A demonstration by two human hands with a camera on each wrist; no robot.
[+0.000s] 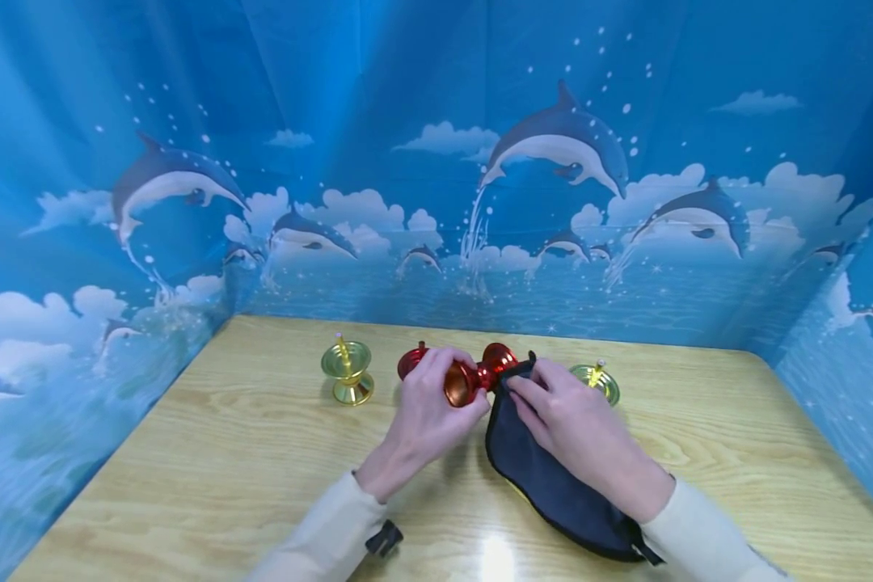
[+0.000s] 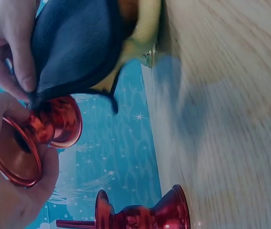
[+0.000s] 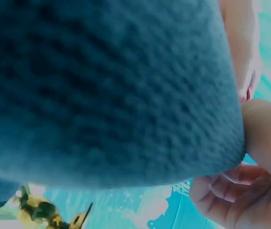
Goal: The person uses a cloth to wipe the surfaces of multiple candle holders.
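My left hand (image 1: 432, 408) grips a shiny red metal candle holder (image 1: 486, 375), tilted on its side, with one hollow flared end toward me. My right hand (image 1: 582, 424) pinches the top end of a dark, black-edged sleep mask (image 1: 534, 461), which hangs down toward the table. The pinched corner of the mask meets the narrow middle of the red holder in the left wrist view, where the mask's yellowish underside also shows. Close to the camera, the mask's cloth (image 3: 106, 95) fills most of the right wrist view and hides much of the hands' work.
Another red holder (image 2: 142, 217) stands on the table behind my left hand. A gold-coloured holder (image 1: 352, 390) stands to the left, and a second gold one (image 1: 609, 390) is partly hidden behind my right hand. A dolphin-print curtain (image 1: 436, 202) borders the wooden table (image 1: 211, 453).
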